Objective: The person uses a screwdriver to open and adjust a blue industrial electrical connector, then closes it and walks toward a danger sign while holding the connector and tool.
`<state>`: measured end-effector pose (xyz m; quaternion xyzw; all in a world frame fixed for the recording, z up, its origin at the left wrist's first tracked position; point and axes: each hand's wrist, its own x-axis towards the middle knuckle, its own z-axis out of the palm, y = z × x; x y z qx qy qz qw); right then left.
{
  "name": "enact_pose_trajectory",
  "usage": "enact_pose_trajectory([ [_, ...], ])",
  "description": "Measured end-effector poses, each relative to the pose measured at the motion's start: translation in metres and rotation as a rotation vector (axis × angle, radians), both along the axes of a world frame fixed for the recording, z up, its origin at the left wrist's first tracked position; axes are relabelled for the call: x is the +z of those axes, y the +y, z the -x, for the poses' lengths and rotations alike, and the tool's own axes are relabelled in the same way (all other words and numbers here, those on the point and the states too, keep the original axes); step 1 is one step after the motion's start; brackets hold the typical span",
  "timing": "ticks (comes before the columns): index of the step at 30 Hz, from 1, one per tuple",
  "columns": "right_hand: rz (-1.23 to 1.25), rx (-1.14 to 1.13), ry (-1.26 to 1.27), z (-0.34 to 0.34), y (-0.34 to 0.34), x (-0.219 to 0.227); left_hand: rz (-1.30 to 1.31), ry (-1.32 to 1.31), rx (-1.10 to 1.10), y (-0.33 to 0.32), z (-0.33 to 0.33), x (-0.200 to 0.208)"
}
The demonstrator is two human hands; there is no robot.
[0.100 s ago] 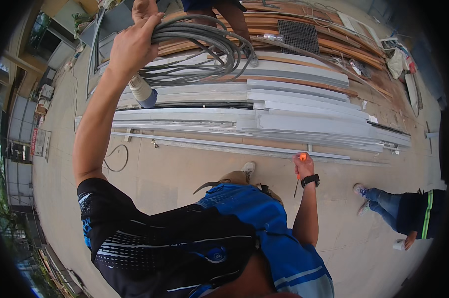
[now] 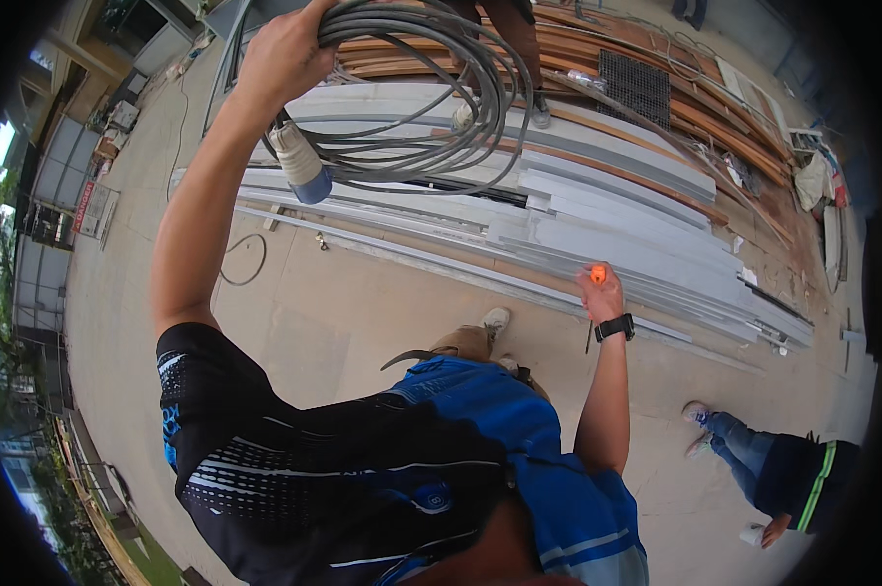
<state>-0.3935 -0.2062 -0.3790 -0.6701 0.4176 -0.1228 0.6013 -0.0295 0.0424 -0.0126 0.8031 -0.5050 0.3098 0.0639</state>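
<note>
High at the upper left, my left hand (image 2: 287, 57) is closed round a thick coil of grey cable (image 2: 504, 107). The loops hang out to the right of the fist. Below them dangles an industrial plug (image 2: 299, 161) with a cream body and a blue end. Lower and to the right, my right hand (image 2: 602, 289) is wrapped round an orange-handled screwdriver (image 2: 598, 273). Its thin dark shaft points down below the fist, toward me.
Long grey metal profiles (image 2: 616, 239) lie stacked ahead, with brown timber lengths (image 2: 577, 49) and a black grate (image 2: 634, 90) behind. A person's legs (image 2: 509, 44) stand beyond the coil. At the right, another person (image 2: 792, 469) holds a white cup. A cable loop (image 2: 244, 259) lies left.
My left hand and the coil have shifted up and right in view, with the plug more exposed. My right hand has risen slightly. A hand near my left one has left the view.
</note>
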Motion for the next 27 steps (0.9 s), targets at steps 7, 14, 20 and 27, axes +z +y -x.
enact_pose_trajectory([
  [7, -0.211, 0.263, -0.026, 0.017, 0.067, -0.016, 0.154, 0.361, 0.329, 0.131, 0.082, 0.015],
  [14, -0.441, 0.307, 0.038, 0.047, 0.114, -0.06, 0.699, 0.942, 0.644, 0.285, 0.107, -0.016],
  [20, -0.624, 0.518, -0.145, -0.002, 0.222, -0.009, 1.752, 1.221, -0.152, 0.407, 0.135, -0.122],
  [27, -0.992, 0.801, -0.287, -0.079, 0.387, 0.027, 1.594, 0.878, -0.171, 0.559, 0.234, -0.067],
])
